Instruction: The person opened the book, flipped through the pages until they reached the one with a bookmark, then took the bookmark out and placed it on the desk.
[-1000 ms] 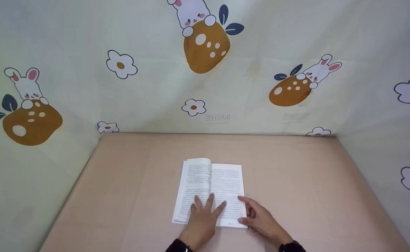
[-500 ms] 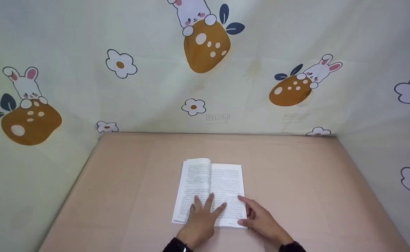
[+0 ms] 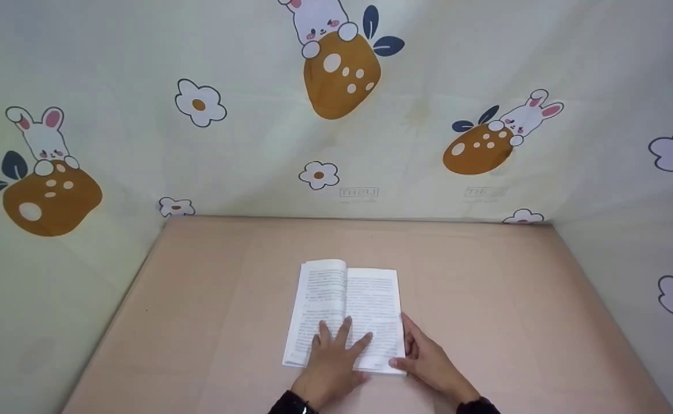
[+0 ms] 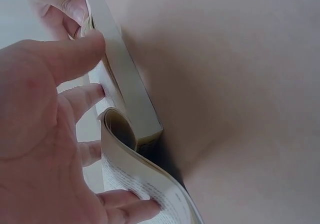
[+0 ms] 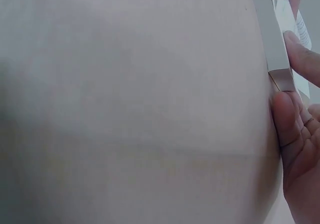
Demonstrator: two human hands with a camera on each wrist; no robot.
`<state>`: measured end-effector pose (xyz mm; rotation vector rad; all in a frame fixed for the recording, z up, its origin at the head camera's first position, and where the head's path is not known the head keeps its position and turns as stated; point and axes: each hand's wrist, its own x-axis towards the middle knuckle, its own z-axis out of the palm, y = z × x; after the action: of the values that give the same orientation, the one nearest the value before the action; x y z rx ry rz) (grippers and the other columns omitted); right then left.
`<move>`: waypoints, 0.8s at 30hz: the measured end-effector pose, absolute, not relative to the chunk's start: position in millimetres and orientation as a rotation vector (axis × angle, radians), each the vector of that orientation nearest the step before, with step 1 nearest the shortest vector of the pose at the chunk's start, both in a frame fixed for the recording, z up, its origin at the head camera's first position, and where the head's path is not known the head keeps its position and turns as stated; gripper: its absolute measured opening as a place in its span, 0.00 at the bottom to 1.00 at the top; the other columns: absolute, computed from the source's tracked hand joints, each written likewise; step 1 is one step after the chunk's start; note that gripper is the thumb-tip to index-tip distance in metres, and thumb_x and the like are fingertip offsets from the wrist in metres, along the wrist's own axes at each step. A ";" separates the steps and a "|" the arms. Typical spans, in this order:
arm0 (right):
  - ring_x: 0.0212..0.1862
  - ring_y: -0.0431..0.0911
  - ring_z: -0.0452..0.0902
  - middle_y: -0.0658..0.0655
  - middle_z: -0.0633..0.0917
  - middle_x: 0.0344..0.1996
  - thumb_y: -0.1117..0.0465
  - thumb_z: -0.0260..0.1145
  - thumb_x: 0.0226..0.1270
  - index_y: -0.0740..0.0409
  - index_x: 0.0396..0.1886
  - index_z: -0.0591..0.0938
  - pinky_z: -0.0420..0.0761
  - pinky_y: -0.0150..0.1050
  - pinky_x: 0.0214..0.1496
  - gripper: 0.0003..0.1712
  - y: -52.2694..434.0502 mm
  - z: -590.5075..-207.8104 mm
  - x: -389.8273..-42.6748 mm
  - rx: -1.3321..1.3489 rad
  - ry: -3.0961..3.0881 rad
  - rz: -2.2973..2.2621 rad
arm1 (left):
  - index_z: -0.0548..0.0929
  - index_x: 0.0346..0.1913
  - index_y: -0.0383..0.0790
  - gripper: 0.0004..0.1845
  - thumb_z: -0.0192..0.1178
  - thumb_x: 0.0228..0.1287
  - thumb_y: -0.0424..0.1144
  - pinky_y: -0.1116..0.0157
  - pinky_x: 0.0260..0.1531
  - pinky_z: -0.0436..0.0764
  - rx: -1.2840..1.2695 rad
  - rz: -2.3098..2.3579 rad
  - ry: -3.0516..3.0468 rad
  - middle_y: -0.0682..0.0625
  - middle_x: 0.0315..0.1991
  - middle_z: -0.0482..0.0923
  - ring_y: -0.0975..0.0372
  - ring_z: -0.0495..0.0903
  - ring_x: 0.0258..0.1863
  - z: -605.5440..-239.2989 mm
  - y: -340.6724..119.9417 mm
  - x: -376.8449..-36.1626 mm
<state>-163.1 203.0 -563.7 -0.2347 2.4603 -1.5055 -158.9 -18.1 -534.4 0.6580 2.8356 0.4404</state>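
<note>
A paperback book (image 3: 345,313) lies open and flat on the pink worktop (image 3: 485,299), near its front edge and roughly centred. Its 2 white pages carry dense black print. The left page bulges up in a loose curl near the spine, while the right page lies flatter. From the side, the closed block of pages under the right half shows as a thick, pale slab.
</note>
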 end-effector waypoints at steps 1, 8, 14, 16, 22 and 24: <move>0.26 0.36 0.66 0.54 0.72 0.34 0.53 0.72 0.52 0.61 0.73 0.50 0.68 0.26 0.24 0.56 202.5 -563.9 -163.2 -0.226 2.467 -1.506 | 0.68 0.65 0.60 0.34 0.61 0.53 0.58 0.35 0.57 0.61 0.665 0.444 2.847 0.39 0.70 0.56 0.25 0.51 0.62 -534.8 -18.2 -158.7; 0.25 0.36 0.66 0.53 0.72 0.31 0.48 0.71 0.51 0.62 0.73 0.51 0.68 0.26 0.23 0.56 200.6 -567.9 -165.2 -0.162 2.553 -1.458 | 0.73 0.62 0.56 0.32 0.61 0.51 0.58 0.36 0.50 0.69 0.709 0.445 2.974 0.38 0.66 0.64 0.25 0.59 0.58 -539.1 -17.1 -158.7; 0.17 0.33 0.64 0.51 0.71 0.27 0.46 0.69 0.53 0.60 0.72 0.52 0.66 0.25 0.16 0.54 199.6 -569.9 -166.6 -0.162 2.584 -1.440 | 0.75 0.59 0.53 0.31 0.64 0.49 0.56 0.39 0.46 0.73 0.715 0.427 3.022 0.39 0.63 0.68 0.27 0.64 0.55 -538.3 -16.2 -160.7; 0.14 0.33 0.63 0.50 0.71 0.26 0.46 0.68 0.55 0.60 0.72 0.52 0.65 0.25 0.14 0.53 199.6 -570.5 -166.9 -0.174 2.573 -1.451 | 0.76 0.57 0.53 0.30 0.65 0.48 0.55 0.41 0.44 0.75 0.721 0.427 3.024 0.40 0.62 0.69 0.29 0.66 0.53 -537.6 -16.8 -162.2; 0.15 0.32 0.62 0.50 0.71 0.26 0.49 0.65 0.59 0.59 0.72 0.54 0.65 0.24 0.13 0.47 200.4 -573.1 -168.8 -0.180 2.589 -1.436 | 0.78 0.54 0.53 0.25 0.62 0.50 0.55 0.53 0.40 0.78 0.794 0.369 3.082 0.42 0.58 0.75 0.40 0.74 0.48 -536.9 -18.9 -166.4; 0.15 0.32 0.62 0.49 0.72 0.26 0.49 0.65 0.60 0.58 0.72 0.55 0.65 0.24 0.14 0.46 200.2 -573.7 -169.6 -0.161 2.593 -1.435 | 0.79 0.53 0.51 0.22 0.61 0.54 0.52 0.58 0.39 0.74 0.804 0.375 3.098 0.43 0.56 0.77 0.45 0.77 0.49 -536.4 -19.0 -167.9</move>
<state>-169.6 200.2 -573.7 -0.1607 2.5930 -1.4349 -167.9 -19.0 -536.4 0.8043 3.0980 0.3751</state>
